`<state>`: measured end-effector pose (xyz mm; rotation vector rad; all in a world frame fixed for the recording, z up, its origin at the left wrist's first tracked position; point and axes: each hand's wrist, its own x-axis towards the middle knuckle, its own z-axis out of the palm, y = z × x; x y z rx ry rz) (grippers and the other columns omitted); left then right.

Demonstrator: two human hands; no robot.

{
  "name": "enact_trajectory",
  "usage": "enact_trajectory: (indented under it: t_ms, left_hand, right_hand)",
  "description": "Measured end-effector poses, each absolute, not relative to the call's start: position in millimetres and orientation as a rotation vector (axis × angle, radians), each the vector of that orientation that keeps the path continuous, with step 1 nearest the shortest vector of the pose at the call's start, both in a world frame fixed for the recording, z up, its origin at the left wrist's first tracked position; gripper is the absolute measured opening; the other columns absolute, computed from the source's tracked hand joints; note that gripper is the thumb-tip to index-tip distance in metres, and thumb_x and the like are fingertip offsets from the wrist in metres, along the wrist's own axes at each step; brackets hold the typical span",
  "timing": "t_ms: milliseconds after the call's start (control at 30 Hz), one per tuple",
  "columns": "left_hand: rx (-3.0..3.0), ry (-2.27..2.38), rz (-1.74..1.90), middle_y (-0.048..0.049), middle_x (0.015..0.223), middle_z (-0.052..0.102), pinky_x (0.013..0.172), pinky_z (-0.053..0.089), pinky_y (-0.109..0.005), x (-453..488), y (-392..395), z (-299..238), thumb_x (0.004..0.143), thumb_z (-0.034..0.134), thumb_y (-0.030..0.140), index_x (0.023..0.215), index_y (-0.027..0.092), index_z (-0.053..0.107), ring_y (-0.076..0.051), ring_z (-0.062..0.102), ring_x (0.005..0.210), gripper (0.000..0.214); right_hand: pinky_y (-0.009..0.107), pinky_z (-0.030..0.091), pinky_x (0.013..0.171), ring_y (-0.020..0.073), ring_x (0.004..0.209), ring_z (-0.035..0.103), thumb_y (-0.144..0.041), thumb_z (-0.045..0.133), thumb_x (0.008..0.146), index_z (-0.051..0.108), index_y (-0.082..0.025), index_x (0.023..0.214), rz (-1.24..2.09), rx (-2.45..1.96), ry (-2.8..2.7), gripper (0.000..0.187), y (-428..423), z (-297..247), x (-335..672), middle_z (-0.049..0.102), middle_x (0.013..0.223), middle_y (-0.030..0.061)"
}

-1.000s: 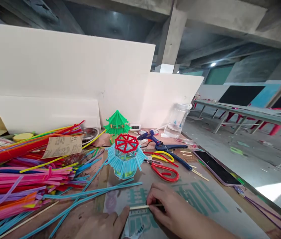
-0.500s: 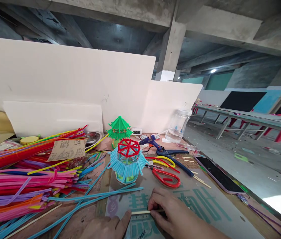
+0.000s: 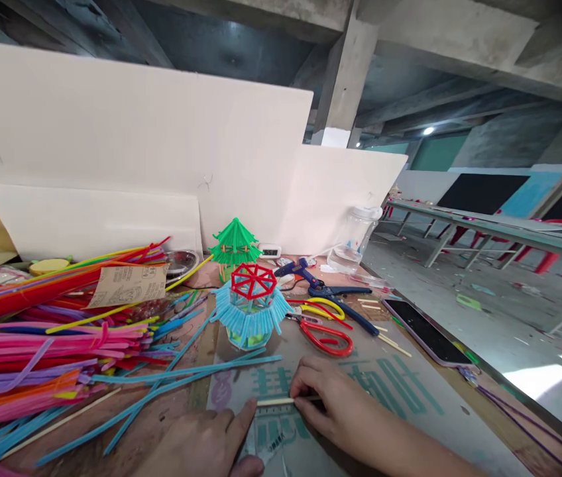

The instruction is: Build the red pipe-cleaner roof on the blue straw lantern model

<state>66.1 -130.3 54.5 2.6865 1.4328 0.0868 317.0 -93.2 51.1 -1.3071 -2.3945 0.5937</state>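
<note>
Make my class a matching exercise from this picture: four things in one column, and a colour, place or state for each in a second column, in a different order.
Things
1. wooden stick
2. phone
3. jar
4. pointed roof

Descriptions
A. green
B. lying flat, with a dark face
C. between the left hand and the right hand
D. see-through, in front of a white board

Right pairs: 1-C, 2-B, 3-D, 4-A
</note>
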Motion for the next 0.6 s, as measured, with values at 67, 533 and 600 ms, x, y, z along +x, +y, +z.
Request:
enact_trajectory:
  t_ms: [67,533,600]
  left_hand:
    - [2.652,1.456,0.020,-0.0085,0.095,0.076,0.074,0.057,-0.035,70,-132,58,0.091,0.061,0.038,0.132,0.027,0.061,-0.026,0.072,0.085,0.042]
    - [2.998,1.446,-0.037,-0.0127,0.082,0.076,0.054,0.048,-0.035,65,-133,43,0.097,0.047,0.048,0.132,0.022,0.061,-0.030,0.072,0.067,0.046]
    - [3.013,1.449,-0.038,-0.0123,0.080,0.075,0.053,0.047,-0.034,65,-133,43,0.097,0.046,0.050,0.132,0.022,0.061,-0.030,0.071,0.067,0.047]
  right_hand:
    - [0.026,0.043,0.077,0.0157,0.086,0.058,-0.014,0.055,0.086,0.064,-0.018,0.087,0.605,-1.283,-2.404,0.010,-94,53,317,0.062,0.091,0.0038]
    - [0.029,0.040,0.077,0.0151,0.081,0.052,-0.010,0.057,0.079,0.060,-0.017,0.088,0.600,-1.319,-2.413,0.011,-90,49,311,0.059,0.085,0.0023]
    - [0.029,0.040,0.076,0.0149,0.080,0.052,-0.010,0.057,0.079,0.061,-0.016,0.087,0.611,-1.323,-2.411,0.011,-89,49,311,0.059,0.084,0.0023]
